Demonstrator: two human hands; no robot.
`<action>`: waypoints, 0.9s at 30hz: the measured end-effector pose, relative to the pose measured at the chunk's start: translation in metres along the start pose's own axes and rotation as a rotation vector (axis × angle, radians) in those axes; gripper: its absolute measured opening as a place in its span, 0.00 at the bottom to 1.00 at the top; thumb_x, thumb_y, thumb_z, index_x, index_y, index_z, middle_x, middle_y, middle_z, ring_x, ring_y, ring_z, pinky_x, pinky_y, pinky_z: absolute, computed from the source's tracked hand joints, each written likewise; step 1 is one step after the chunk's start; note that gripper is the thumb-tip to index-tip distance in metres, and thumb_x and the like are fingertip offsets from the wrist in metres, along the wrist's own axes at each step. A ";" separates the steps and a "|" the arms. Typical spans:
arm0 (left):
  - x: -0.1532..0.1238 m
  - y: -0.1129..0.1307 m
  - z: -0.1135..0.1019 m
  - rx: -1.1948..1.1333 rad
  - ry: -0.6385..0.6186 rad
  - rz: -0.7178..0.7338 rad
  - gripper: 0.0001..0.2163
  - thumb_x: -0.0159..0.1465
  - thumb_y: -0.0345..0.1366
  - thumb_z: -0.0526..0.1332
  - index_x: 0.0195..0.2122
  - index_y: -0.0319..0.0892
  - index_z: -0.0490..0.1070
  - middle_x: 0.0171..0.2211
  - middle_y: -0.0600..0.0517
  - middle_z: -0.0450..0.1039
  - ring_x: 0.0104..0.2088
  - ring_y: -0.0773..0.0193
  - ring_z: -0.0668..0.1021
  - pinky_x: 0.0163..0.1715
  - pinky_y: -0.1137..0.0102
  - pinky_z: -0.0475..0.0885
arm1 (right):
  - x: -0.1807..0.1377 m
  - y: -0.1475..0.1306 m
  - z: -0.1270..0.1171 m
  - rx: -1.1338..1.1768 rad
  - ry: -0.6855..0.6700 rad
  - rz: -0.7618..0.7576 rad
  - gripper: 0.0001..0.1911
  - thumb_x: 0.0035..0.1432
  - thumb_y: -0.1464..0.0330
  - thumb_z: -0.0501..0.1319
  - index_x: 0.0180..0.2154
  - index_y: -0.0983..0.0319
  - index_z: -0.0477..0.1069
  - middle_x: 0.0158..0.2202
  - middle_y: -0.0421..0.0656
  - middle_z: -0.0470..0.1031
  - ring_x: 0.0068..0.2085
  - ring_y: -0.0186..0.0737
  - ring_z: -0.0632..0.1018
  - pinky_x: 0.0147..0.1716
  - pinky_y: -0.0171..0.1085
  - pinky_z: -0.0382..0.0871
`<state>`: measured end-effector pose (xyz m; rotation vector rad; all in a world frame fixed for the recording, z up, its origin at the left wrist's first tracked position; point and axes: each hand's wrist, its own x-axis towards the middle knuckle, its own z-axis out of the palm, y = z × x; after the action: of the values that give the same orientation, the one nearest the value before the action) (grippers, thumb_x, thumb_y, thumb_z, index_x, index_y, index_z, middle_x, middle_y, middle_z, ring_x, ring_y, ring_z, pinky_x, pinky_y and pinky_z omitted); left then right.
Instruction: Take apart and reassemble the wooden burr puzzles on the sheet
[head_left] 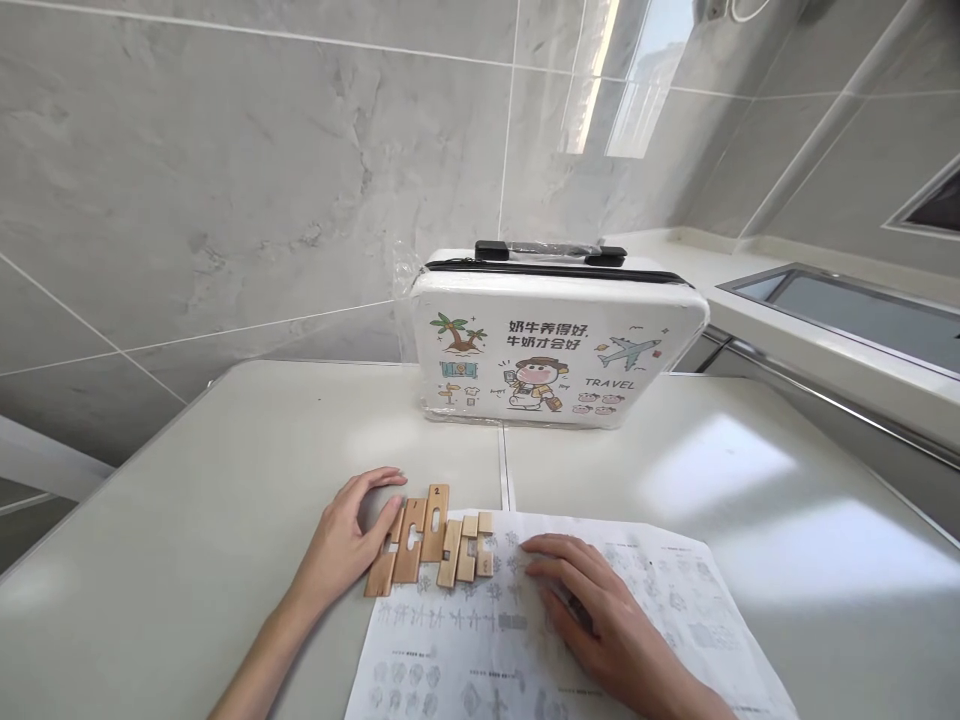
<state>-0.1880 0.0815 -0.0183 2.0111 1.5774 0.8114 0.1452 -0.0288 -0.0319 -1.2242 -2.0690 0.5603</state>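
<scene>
Several notched wooden puzzle bars (431, 546) lie side by side in a row on the table, partly on a printed instruction sheet (675, 610). My left hand (347, 537) rests beside the row's left end, fingers curved and apart, thumb touching the leftmost bar. Flat on the sheet lies my right hand (600, 620), just right of the bars, fingers stretched towards them and holding nothing.
A small white suitcase (555, 345) with cartoon travel pictures and a black handle stands at the back of the white table (225, 470), whose two halves meet at a seam. Grey tiled wall behind. A white counter with a sunken sink (862, 310) runs along the right.
</scene>
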 end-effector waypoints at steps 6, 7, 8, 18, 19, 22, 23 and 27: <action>-0.006 0.008 -0.002 0.078 -0.051 0.128 0.16 0.73 0.48 0.59 0.59 0.52 0.71 0.59 0.49 0.77 0.60 0.51 0.77 0.60 0.54 0.74 | 0.000 0.001 0.001 -0.002 -0.002 0.006 0.14 0.72 0.74 0.54 0.53 0.54 0.70 0.60 0.48 0.75 0.60 0.50 0.76 0.56 0.49 0.77; -0.008 0.009 -0.002 0.095 -0.071 0.174 0.18 0.72 0.48 0.61 0.60 0.52 0.70 0.60 0.49 0.76 0.62 0.50 0.76 0.61 0.54 0.74 | 0.000 0.001 0.001 -0.006 -0.002 0.004 0.14 0.72 0.74 0.54 0.53 0.54 0.70 0.60 0.48 0.75 0.60 0.50 0.76 0.56 0.49 0.77; -0.009 0.011 -0.002 0.109 -0.096 0.224 0.21 0.70 0.48 0.63 0.62 0.52 0.69 0.62 0.48 0.74 0.63 0.49 0.75 0.63 0.53 0.73 | -0.001 0.001 0.001 -0.009 -0.002 0.003 0.14 0.72 0.74 0.54 0.53 0.54 0.71 0.60 0.48 0.75 0.61 0.50 0.76 0.56 0.49 0.77; -0.010 0.015 -0.003 0.149 -0.289 0.393 0.51 0.52 0.55 0.78 0.73 0.54 0.56 0.71 0.44 0.63 0.70 0.40 0.65 0.67 0.46 0.67 | 0.001 0.001 0.000 -0.018 0.007 0.005 0.14 0.71 0.74 0.55 0.53 0.54 0.72 0.59 0.48 0.76 0.60 0.51 0.77 0.56 0.50 0.77; -0.010 0.015 -0.002 0.151 -0.292 0.390 0.51 0.52 0.54 0.78 0.73 0.54 0.55 0.71 0.44 0.63 0.70 0.40 0.65 0.67 0.46 0.68 | 0.001 0.001 0.000 -0.020 0.011 0.002 0.14 0.71 0.75 0.55 0.53 0.54 0.72 0.59 0.48 0.76 0.60 0.51 0.77 0.56 0.49 0.77; -0.010 0.016 -0.002 0.156 -0.293 0.378 0.48 0.54 0.50 0.78 0.73 0.55 0.56 0.70 0.46 0.65 0.70 0.42 0.66 0.66 0.47 0.69 | 0.001 0.001 0.000 -0.028 0.013 -0.003 0.15 0.71 0.76 0.55 0.53 0.55 0.71 0.59 0.49 0.76 0.60 0.50 0.77 0.55 0.49 0.77; -0.010 0.016 -0.002 0.154 -0.287 0.373 0.47 0.55 0.48 0.78 0.72 0.54 0.56 0.69 0.46 0.66 0.69 0.42 0.67 0.66 0.48 0.69 | 0.001 0.001 0.000 -0.030 0.012 -0.005 0.15 0.71 0.76 0.55 0.53 0.55 0.71 0.59 0.49 0.76 0.60 0.50 0.77 0.55 0.49 0.77; -0.010 0.016 -0.002 0.144 -0.270 0.355 0.42 0.58 0.45 0.76 0.70 0.54 0.59 0.66 0.46 0.69 0.66 0.44 0.70 0.64 0.51 0.72 | -0.001 0.002 0.001 -0.027 -0.006 -0.001 0.16 0.71 0.76 0.54 0.54 0.54 0.70 0.60 0.49 0.74 0.61 0.51 0.75 0.56 0.50 0.76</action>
<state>-0.1800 0.0679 -0.0081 2.4294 1.1759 0.5279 0.1457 -0.0285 -0.0340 -1.2387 -2.0883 0.5380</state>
